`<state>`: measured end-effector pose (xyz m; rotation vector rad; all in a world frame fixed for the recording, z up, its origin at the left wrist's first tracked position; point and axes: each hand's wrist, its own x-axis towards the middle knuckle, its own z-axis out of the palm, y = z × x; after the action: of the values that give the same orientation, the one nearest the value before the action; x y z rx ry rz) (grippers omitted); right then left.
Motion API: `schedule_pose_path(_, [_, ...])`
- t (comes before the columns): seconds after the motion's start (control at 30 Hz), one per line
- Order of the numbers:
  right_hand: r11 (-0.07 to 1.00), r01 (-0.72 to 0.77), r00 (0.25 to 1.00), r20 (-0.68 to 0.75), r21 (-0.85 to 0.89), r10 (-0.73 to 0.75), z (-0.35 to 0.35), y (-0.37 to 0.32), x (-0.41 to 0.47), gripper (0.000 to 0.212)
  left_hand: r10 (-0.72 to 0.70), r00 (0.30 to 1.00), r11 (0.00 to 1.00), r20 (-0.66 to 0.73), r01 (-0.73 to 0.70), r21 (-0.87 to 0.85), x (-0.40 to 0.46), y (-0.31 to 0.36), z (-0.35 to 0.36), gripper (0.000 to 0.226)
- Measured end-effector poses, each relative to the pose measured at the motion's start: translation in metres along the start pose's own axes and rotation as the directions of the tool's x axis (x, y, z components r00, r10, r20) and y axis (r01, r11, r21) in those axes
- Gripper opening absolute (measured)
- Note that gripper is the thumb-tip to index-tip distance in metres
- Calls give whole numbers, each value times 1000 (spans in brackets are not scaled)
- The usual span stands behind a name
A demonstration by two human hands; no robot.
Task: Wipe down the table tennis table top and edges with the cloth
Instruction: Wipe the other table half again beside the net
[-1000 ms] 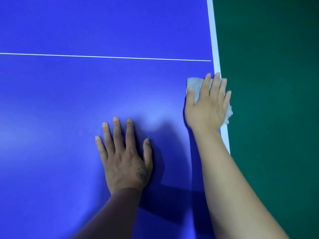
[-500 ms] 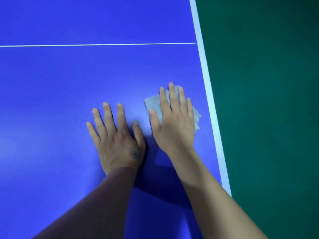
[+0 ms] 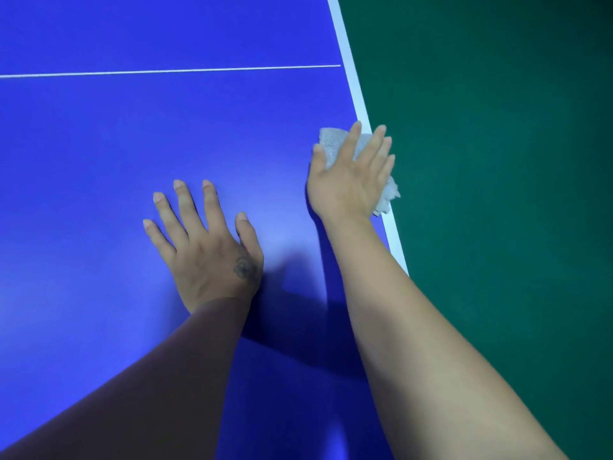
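- Right hand [image 3: 351, 180]: laid palm-down on cloth [image 3: 328, 146] at right edge of table [image 3: 132, 144]; fingers straight and close together, thumb spread toward the table's middle; pressing flat, nothing curled round the fabric.
- Cloth: pale grey-white, crumpled, pinned beneath right palm; one corner showing past the thumb and forefinger, a ragged tuft poking out under the little-finger side, lying over white border stripe [image 3: 356, 91] and reaching the very edge.
- Left hand [image 3: 205, 247]: flat on bare blue top, well in from right edge, apart from the cloth; fingers fanned and straight, thumb out, holding nothing. Small dark mark on back of hand near the thumb base.
- Thin white line [image 3: 166, 71] crossing the top on the far side of both hands, meeting the border stripe.
- Green floor [image 3: 497, 194] beyond right edge.
- Forearm shadows falling on the top between the two arms.
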<state>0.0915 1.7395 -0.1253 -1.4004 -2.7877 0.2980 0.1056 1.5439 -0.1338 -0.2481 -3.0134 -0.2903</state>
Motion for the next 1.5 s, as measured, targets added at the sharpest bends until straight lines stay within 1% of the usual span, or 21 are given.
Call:
schedule_pose_path(0.1, [987, 157, 987, -30, -37, -158, 5, -15, -14, 77, 4, 1000, 1000, -12, -5, -12, 0, -2, 2, 65])
schedule_pose_path(0.2, [937, 349, 935, -62, -8, -349, 7, -16, -53, 68, -1, 999, 1000, -32, 0, -25, -1, -2, 1, 65])
schedule_pose_path(0.3, [882, 469, 882, -80, 42, -465, 9, 10, -105, 57, 4, 999, 1000, -39, -5, -21, -1, 0, 0, 65])
schedule_pose_path(0.37, [884, 463, 886, -45, 64, -461, 3, 42, -141, 56, 1, 1000, 999, -29, -2, -47, -2, 0, -2, 66])
schedule_pose_path(0.43, [911, 409, 911, 24, 45, -411, -5, 80, -167, 57, 4, 1000, 997, -11, -4, -74, -3, 0, -4, 67])
schedule_pose_path(0.47, [929, 371, 928, 36, 22, -371, -9, 99, -175, 58, 6, 1000, 997, -3, -7, -81, -3, 0, -5, 67])
schedule_pose_path(0.57, [965, 256, 967, 9, -56, -256, -16, 135, -179, 61, 12, 999, 991, 32, -8, -130, -3, -3, -12, 63])
schedule_pose_path(0.67, [985, 158, 986, -39, -63, -161, -14, 130, -152, 67, 88, 995, 979, 46, -78, -186, -15, -11, -24, 53])
schedule_pose_path(0.73, [997, 73, 997, -25, -32, -74, -13, 112, -128, 68, 155, 987, 976, 34, -147, -162, -41, -19, -37, 52])
schedule_pose_path(0.83, [1000, -1, 1000, -6, -25, 1, -11, 78, -103, 68, 186, 981, 977, 50, -180, -114, -107, -32, -53, 56])
schedule_pose_path(0.9, [998, 31, 1000, -5, -51, -31, -9, 61, -101, 69, 225, 968, 974, 109, -223, -38, -150, -38, -51, 60])
schedule_pose_path(0.97, [987, 137, 991, 13, -84, -136, -7, 53, -113, 68, 242, 961, 970, 135, -244, -1, -175, -42, -45, 61])
schedule_pose_path(1.03, [960, 270, 963, 5, -73, -270, -3, 54, -135, 67, 225, 968, 974, 113, -227, 0, -176, -42, -41, 61])
schedule_pose_path(1.17, [890, 457, 890, 4, -9, -457, 3, 74, -196, 64, 210, 973, 978, 95, -210, -7, -174, -43, -37, 60])
schedule_pose_path(1.27, [848, 525, 851, -7, 73, -526, -1, 111, -245, 59, 205, 974, 979, 97, -206, -9, -174, -43, -38, 59])
schedule_pose_path(1.37, [868, 493, 868, 36, 63, -496, -9, 165, -276, 58, 187, 978, 982, 98, -186, -15, -173, -42, -39, 59])
schedule_pose_path(1.43, [918, 393, 917, 53, 44, -395, -18, 194, -277, 61, 182, 978, 983, 104, -181, -21, -174, -41, -40, 59])
schedule_pose_path(1.5, [958, 287, 957, 40, -9, -286, -20, 203, -267, 63, 180, 977, 984, 116, -179, -18, -173, -41, -39, 60])
